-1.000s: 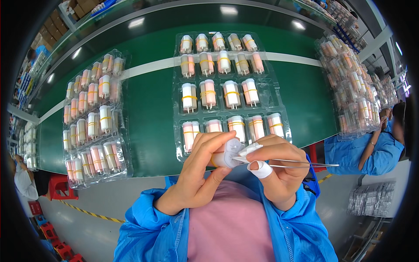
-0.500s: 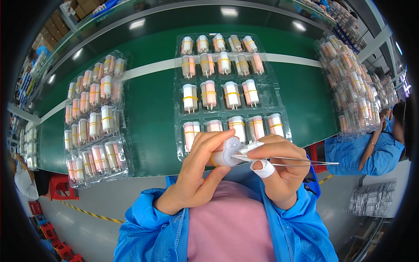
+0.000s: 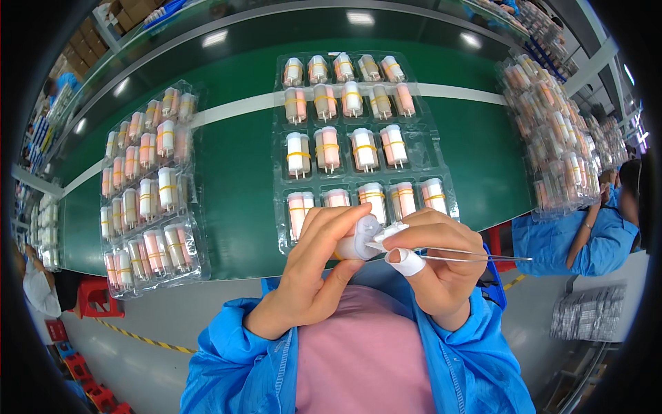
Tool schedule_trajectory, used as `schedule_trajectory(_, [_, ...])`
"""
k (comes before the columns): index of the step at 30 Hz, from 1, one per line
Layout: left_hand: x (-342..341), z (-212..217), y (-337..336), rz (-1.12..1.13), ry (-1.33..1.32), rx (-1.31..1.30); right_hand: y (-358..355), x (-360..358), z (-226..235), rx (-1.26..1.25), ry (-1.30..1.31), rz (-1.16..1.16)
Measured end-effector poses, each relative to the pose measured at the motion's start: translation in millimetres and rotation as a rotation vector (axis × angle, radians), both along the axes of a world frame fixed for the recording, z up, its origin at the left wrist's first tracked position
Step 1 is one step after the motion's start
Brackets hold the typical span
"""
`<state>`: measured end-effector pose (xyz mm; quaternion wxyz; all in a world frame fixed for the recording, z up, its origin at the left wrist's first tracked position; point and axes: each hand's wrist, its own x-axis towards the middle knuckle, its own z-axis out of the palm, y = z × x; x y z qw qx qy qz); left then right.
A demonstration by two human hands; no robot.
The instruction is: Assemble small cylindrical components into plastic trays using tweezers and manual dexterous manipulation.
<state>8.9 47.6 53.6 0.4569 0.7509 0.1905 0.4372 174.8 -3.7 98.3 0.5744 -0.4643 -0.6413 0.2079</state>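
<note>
My left hand (image 3: 314,276) has its fingers curled round a small white and pink plastic cylinder (image 3: 357,241), thumb pressed beneath it, close before my chest. My right hand (image 3: 441,262), one fingertip wrapped in white tape (image 3: 407,262), pinches thin metal tweezers (image 3: 469,254); their tips meet the cylinder's end and their shafts run out toward three o'clock. At twelve o'clock, just beyond my knuckles, a clear plastic blister tray (image 3: 441,148) of similar cylinders lies on the green conveyor belt (image 3: 238,165). Another such tray (image 3: 148,186) sits at ten o'clock, and stacked trays (image 3: 552,131) at two o'clock.
</note>
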Motion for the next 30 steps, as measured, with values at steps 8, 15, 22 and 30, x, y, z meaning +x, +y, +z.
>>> schedule_trajectory(8, [-1.6, 6.3, 4.8, 0.125, 0.180, 0.296, 5.2, 1.9, 8.8, -0.001, -0.140, 0.040])
schedule_trajectory(15, [-0.4, 0.6, 1.1, 0.025, -0.022, 0.006, -4.1, 0.9, -3.0, -0.015, 0.283, 0.070])
schedule_trajectory(22, [-0.9, -0.6, 1.9, 0.051, -0.002, 0.066, -3.8, 2.9, -6.8, 0.044, 0.194, 0.067])
schedule_trajectory(30, [1.1, -3.6, -5.3, -0.091, -0.164, -0.151, -0.9, 1.3, -9.9, 0.086, 0.213, 0.014])
